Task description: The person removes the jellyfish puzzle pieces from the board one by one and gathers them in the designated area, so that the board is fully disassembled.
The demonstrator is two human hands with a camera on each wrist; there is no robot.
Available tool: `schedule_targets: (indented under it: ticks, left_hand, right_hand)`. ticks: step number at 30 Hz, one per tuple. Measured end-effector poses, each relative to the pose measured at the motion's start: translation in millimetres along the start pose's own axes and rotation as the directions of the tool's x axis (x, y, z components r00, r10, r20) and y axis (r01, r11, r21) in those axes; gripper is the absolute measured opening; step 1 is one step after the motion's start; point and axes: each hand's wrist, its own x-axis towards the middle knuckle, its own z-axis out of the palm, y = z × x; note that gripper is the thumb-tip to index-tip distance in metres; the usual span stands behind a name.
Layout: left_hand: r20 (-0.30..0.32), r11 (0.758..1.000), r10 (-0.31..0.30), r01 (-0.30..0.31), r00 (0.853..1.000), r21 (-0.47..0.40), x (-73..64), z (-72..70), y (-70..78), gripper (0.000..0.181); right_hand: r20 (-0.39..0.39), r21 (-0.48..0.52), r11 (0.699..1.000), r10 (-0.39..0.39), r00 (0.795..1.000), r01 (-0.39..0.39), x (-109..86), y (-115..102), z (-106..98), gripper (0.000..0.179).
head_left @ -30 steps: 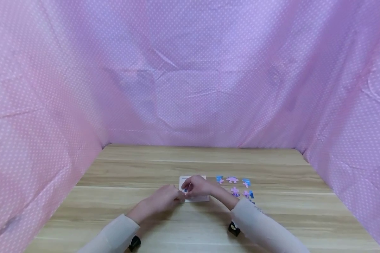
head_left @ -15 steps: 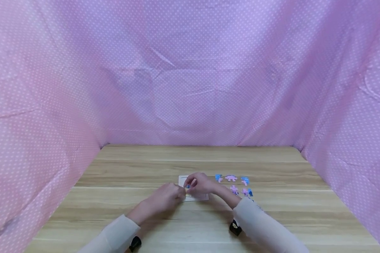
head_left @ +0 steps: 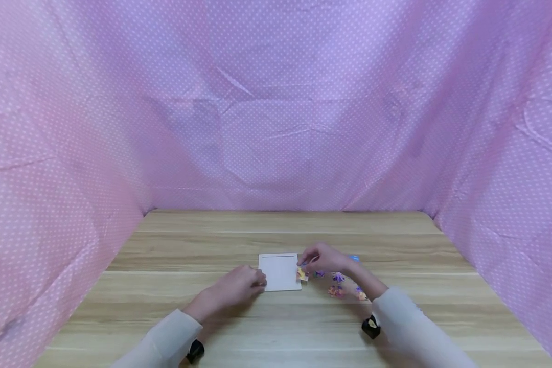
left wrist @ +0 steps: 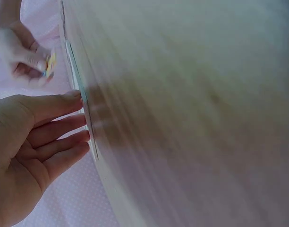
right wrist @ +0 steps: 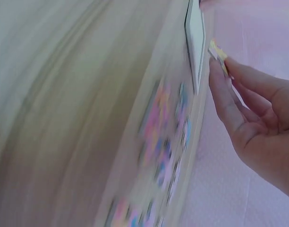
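Observation:
In the head view, a white board [head_left: 278,271] with a thin dark line along its far edge lies on the wooden table. My left hand [head_left: 242,284] rests against its left edge; the left wrist view has the thumb and fingertips [left wrist: 83,135] touching the rim, fingers fairly straight. Just off the board's right edge, my right hand [head_left: 325,258] pinches a yellow jigsaw puzzle piece [head_left: 301,274] between thumb and fingers. That piece [right wrist: 220,56] is held clear of the board in the right wrist view.
Several loose puzzle pieces [head_left: 336,291] lie right of the board, some hidden beneath my right hand and forearm. Pink dotted cloth [head_left: 276,153] hangs round the wooden table [head_left: 202,230] at the back and sides.
The right hand has moved from over the board to its right side, carrying the yellow puzzle piece. The board's surface is now bare. The left hand stays at the board's left edge.

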Motion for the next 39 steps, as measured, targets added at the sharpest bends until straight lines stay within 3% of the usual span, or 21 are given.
schedule_targets:
  ticks: [7,16,28,37,39]
  left_hand:
    - [0.024,0.999,-0.019,0.020,1.000,-0.037,0.9,-2.2,-1.2,0.017]
    - [0.053,0.993,-0.067,0.071,0.996,-0.090,2.4,-5.5,-0.2,0.014]
    - [0.059,0.995,-0.063,0.067,0.996,-0.068,0.9,-4.2,1.8,0.014]
    - [0.095,0.993,-0.032,0.042,0.995,-0.113,-2.3,-14.9,6.9,0.024]
    - [0.075,0.996,-0.012,0.019,0.997,-0.088,-3.7,-17.2,7.2,0.021]
  right_hand:
    - [0.048,-0.026,1.000,0.008,0.999,-0.007,-19.4,13,-10,0.017]
    - [-0.001,-0.138,0.990,-0.021,1.000,0.021,-27.6,19,-11,0.012]
    - [-0.037,-0.236,0.970,-0.061,0.997,0.051,-30.2,22,-5,0.012]
    - [-0.082,-0.194,0.980,-0.052,0.995,0.035,-35.1,20,-7,0.005]
    - [-0.115,-0.208,0.978,-0.057,0.992,0.032,-38.6,18,-10,0.009]
